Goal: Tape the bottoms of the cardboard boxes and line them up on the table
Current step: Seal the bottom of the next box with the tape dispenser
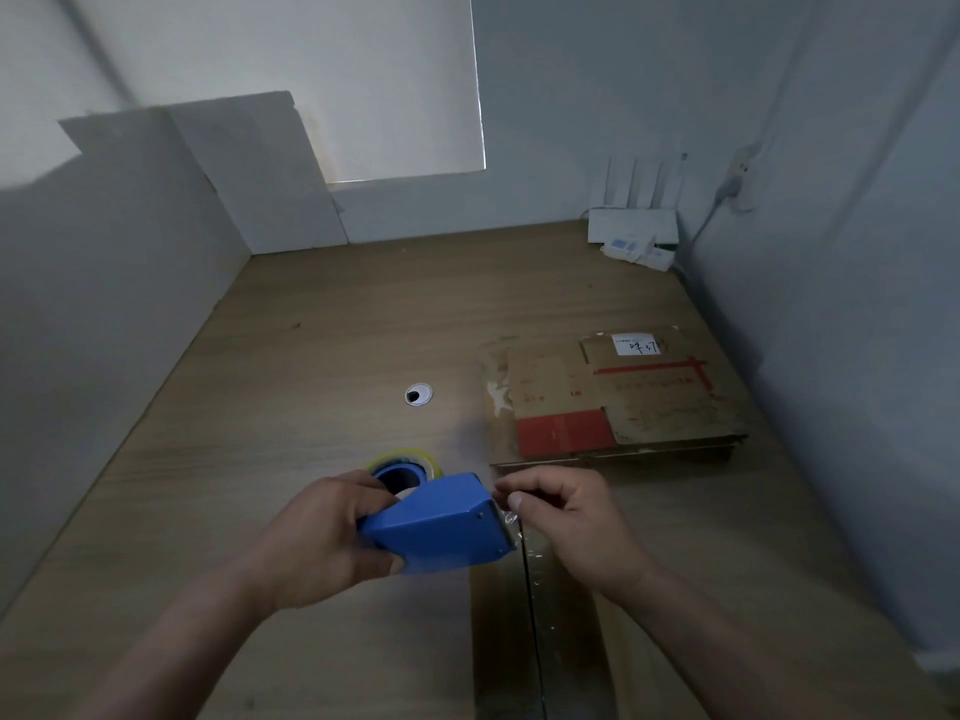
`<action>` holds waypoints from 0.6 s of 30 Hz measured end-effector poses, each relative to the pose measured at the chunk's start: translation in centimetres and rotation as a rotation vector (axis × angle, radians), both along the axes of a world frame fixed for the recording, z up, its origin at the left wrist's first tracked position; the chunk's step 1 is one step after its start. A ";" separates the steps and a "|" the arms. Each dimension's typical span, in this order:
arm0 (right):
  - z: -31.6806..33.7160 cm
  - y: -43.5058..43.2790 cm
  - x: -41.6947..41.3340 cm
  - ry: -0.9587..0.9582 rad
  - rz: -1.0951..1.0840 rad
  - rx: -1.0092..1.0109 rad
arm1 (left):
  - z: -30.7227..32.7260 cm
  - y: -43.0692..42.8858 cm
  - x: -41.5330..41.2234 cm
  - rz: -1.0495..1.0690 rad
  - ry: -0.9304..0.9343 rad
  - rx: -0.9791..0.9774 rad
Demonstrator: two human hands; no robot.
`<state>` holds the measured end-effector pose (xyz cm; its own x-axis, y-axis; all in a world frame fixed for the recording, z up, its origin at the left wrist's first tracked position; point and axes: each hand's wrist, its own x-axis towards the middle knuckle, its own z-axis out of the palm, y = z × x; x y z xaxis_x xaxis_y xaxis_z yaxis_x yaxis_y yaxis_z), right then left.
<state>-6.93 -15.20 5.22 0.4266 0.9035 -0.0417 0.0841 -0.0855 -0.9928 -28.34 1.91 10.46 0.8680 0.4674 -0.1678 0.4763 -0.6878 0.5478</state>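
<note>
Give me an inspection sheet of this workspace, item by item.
Surface: wooden table, round cable hole near the middle.
Job's things: blue tape dispenser in hand; flattened cardboard boxes stacked at right.
Clutter: white router and small white devices, far right corner.
Hands: left hand grips the dispenser; right hand pinches the tape end with its fingers.
Cables: one cable climbs the right wall to a socket.
Surroundings: white walls, white boards leaning at left.
</note>
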 end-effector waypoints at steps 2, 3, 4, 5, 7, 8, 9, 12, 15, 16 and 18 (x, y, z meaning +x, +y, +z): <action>-0.1 0.0 0.0 0.034 -0.002 0.012 | 0.1 0.3 -0.1 -0.010 0.009 -0.012; -0.2 -0.1 -0.1 0.059 0.012 0.026 | 0.2 0.4 -0.1 -0.008 0.013 -0.026; -0.3 -0.2 -0.1 0.087 0.029 0.043 | 0.2 0.5 -0.2 -0.003 0.012 -0.044; -0.3 -0.3 -0.2 0.111 0.044 0.059 | 0.3 0.7 -0.4 0.005 0.009 -0.065; -0.4 -0.2 -0.4 0.132 0.070 0.072 | 0.3 0.9 -0.6 0.028 0.017 -0.110; -0.4 -0.1 -0.6 0.131 0.083 0.075 | 0.2 1.1 -0.7 0.041 0.028 -0.135; -0.5 0.0 -0.8 0.128 0.097 0.079 | 0.2 1.2 -0.8 0.052 0.038 -0.161; -0.7 0.4 -1.2 0.156 0.116 0.066 | 0.1 1.4 -1.0 0.067 0.068 -0.217; -0.8 0.4 -1.4 0.205 0.110 0.040 | 0.0 1.5 -1.3 0.067 0.078 -0.251; -0.8 0.4 -1.4 0.217 0.117 0.035 | 0.0 1.5 -1.4 0.071 0.081 -0.262; -0.9 0.5 -1.6 0.232 0.121 0.016 | 0.0 1.5 -1.5 0.079 0.089 -0.277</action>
